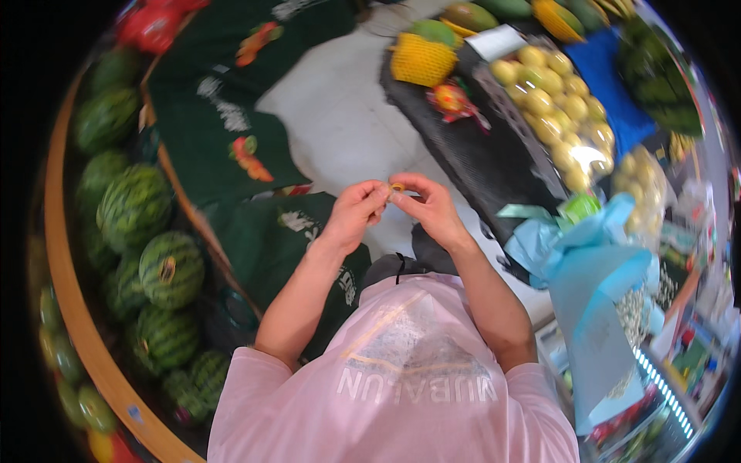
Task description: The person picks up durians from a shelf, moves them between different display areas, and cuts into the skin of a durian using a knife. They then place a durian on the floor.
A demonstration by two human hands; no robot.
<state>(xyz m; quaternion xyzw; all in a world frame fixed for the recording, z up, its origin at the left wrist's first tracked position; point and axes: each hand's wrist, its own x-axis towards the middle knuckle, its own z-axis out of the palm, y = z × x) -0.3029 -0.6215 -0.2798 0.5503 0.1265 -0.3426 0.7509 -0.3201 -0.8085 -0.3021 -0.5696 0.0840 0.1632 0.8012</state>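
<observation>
a: report the grip state.

b: my left hand (353, 212) and my right hand (426, 207) meet at chest height, fingertips pinched together on a small yellow-orange piece (397, 187). both hands are closed on it; neither is free. it is too small to tell what it is.

a: where is the piece relative to the displays?

b: in the air between my hands, above the pale floor (340, 116). it touches nothing but my fingers. the striped watermelons (147, 231) sit in the curved wooden bin (65, 255) well to my left. the yellow fruits (552, 100) lie in a tray to my right, and a light blue wrapped bundle (587, 255) stands near my right forearm.

a: which step is in hand?

b: by my judgement, fine two-handed work on the piece: pulling apart, peeling or opening. it looks early, since the piece appears whole.

a: what does the next move call for?

b: one hand steady as anchor, the other applying a small controlled pull. excess force could drop the piece.
</observation>
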